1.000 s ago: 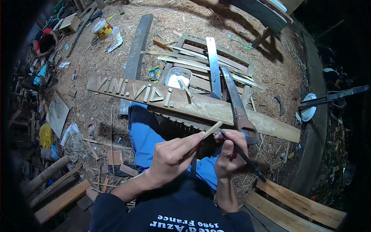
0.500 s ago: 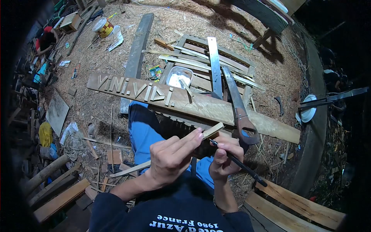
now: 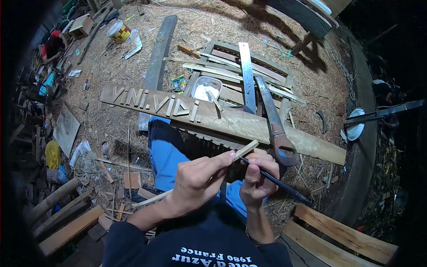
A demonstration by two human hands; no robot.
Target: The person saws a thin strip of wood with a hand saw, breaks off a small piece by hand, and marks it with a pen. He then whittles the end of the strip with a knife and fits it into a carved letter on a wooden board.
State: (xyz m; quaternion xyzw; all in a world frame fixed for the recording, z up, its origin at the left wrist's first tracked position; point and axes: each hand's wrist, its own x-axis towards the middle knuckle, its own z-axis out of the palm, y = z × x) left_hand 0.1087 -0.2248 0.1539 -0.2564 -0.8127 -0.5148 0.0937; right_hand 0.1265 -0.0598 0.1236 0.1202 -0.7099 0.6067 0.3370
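My left hand [image 3: 195, 178] is closed on a thin wooden strip [image 3: 246, 151], whose end sticks out past my fingertips. The strip's other end emerges below my wrist. Pinched in my right hand [image 3: 258, 180] is a slim black pen [image 3: 284, 187], with its tip against or very close to the strip. Just beyond my hands lies a long wooden board [image 3: 240, 127]. Raised letters [image 3: 155, 103] made of short wood pieces spell "VINI.VIDI." on its left half. A handsaw [image 3: 278, 129] with a worn brown handle lies across the board.
A metal square [image 3: 247, 75] leans over a slatted wooden frame [image 3: 213, 46]. Behind the board sits a white plastic tub [image 3: 207, 87] with white stuff and a stick in it. A grey beam [image 3: 161, 53] lies on shavings. A person in red [image 3: 54, 44] is far left.
The pen has shifted slightly, with its tip moving left towards the strip and its back end swinging down to the right. The strip has tilted a little; both hands keep hold.
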